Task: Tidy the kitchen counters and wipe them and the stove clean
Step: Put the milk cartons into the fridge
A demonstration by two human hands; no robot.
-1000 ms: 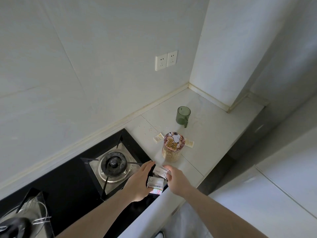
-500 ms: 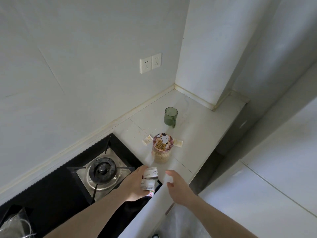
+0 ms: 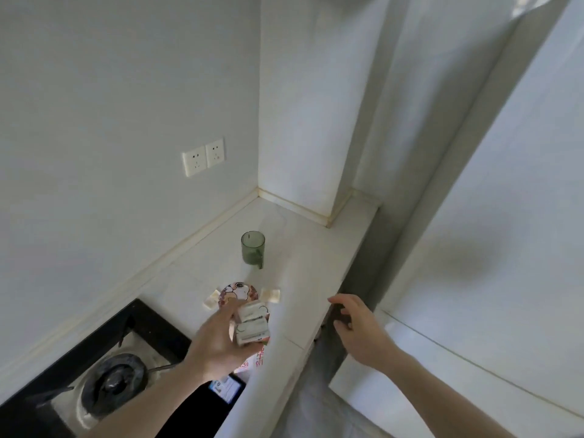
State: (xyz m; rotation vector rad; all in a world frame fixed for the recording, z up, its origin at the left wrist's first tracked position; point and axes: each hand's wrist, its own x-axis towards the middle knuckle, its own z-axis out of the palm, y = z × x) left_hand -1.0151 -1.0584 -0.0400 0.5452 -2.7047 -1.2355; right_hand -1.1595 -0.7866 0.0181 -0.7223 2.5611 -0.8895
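Observation:
My left hand (image 3: 218,343) grips a small stack of white packets (image 3: 252,324) above the white counter (image 3: 303,273), just right of the black gas stove (image 3: 110,377). Right behind the packets stands a jar with a cartoon lid (image 3: 238,292), partly hidden by them. Two small white packets (image 3: 271,295) lie on the counter beside the jar. A green translucent mug (image 3: 252,249) stands farther back. My right hand (image 3: 357,327) hovers past the counter's front edge with relaxed fingers, holding nothing.
A white paper with red print (image 3: 252,363) and a blue-edged card (image 3: 226,388) lie at the stove's right end below my left hand. A double wall socket (image 3: 203,157) sits on the back wall. A wall corner closes the counter's far end.
My right hand let go of the packets and moved right, off the counter edge. My left hand lifted the stack toward the jar. The view has tilted up and right.

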